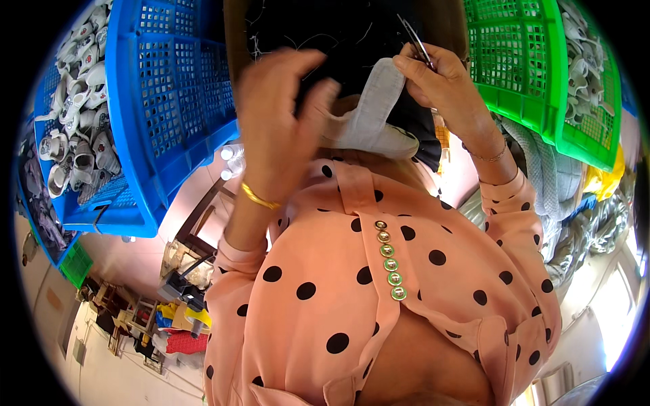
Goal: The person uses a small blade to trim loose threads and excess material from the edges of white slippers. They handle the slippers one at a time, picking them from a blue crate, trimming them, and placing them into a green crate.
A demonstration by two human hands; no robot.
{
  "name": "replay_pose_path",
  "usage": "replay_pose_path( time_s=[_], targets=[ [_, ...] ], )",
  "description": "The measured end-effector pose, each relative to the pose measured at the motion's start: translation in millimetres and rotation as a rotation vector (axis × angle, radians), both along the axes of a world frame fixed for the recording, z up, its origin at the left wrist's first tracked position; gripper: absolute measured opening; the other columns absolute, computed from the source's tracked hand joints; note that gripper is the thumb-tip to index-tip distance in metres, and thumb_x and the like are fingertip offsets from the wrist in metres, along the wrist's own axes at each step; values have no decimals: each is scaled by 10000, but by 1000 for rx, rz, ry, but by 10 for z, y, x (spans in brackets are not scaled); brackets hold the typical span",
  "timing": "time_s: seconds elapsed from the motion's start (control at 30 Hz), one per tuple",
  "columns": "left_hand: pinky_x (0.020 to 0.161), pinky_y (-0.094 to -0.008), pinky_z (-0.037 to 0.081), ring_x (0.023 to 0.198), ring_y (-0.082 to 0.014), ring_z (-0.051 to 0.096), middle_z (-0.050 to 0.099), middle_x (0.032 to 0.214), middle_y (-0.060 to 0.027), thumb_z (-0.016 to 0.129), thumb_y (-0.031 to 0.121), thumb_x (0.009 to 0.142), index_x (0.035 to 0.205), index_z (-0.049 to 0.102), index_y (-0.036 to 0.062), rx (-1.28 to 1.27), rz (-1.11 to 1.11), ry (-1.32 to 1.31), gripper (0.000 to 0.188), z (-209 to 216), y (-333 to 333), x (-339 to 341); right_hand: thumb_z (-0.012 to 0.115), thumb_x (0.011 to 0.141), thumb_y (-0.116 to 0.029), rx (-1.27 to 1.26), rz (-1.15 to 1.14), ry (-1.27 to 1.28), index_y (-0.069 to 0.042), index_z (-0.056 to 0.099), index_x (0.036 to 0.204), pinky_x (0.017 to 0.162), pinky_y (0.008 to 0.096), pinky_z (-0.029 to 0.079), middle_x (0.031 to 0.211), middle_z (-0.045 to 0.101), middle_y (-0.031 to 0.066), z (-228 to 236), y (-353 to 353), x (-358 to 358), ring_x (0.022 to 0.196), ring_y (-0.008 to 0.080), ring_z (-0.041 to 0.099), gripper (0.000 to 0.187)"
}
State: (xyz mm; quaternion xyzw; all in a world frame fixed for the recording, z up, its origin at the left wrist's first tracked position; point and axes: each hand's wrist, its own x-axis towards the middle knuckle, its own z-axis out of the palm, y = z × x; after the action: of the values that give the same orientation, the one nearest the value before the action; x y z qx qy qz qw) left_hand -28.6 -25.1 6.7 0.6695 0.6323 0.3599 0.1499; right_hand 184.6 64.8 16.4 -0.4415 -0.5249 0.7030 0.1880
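Note:
A small white shoe (384, 143) rests on its side in my lap, its toe pointing right. Its wide strap (379, 95) stands up from the shoe. My right hand (450, 84) is closed round small metal scissors (417, 44), whose blades point up and away. The thumb of that hand also meets the strap's upper end. Left of the shoe, my left hand (281, 111) is smeared by motion, with thumb and fingers apart and nothing visible in them. It partly overlaps the shoe's left end, so whether it touches the shoe is hard to tell.
A blue plastic crate (172, 101) stands at my left, with many small white and grey shoes (84, 101) beside its wall. On my right is a green crate (518, 64) with more pale shoes (582, 68). Loose threads lie on a dark surface (318, 27) ahead.

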Motion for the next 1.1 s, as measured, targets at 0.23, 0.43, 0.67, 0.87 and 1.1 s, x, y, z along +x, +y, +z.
replay_pose_path(
  time_s=[0.23,0.43,0.67,0.87,1.1],
  targets=[
    [774,-304,490,917,-226,601,646,1036,-122,743,138,785,1035,660,21,-211,-220,-228,288,-50,-47,270,549,971,-189,152,-15,48,-70,513,769,450,192,226,581,344,-88,130,46,35,516,0,290,237],
    [588,-167,394,673,-14,479,598,748,35,634,132,921,1012,664,-15,-522,-241,-609,175,219,76,181,575,965,-220,254,-120,108,-60,558,915,501,190,372,647,493,-43,125,157,24,545,33,445,169],
    [609,-145,380,713,-4,481,607,800,49,620,171,936,1025,668,-21,-505,-159,-867,217,222,100,104,673,899,-283,572,190,-97,3,599,838,503,251,359,607,409,-19,222,-25,-37,586,62,371,302],
    [571,-146,351,673,3,451,576,769,66,616,189,941,1020,668,-14,-480,-144,-905,224,259,120,109,608,945,-241,301,219,41,-18,584,831,476,223,296,597,371,-42,319,34,-55,548,37,320,252],
    [452,-160,275,526,11,374,504,634,58,598,190,951,959,656,-22,-391,-102,-945,221,270,155,105,561,975,-262,470,131,-80,-23,598,922,465,209,255,582,382,-51,392,80,12,526,31,317,247]
  ],
)
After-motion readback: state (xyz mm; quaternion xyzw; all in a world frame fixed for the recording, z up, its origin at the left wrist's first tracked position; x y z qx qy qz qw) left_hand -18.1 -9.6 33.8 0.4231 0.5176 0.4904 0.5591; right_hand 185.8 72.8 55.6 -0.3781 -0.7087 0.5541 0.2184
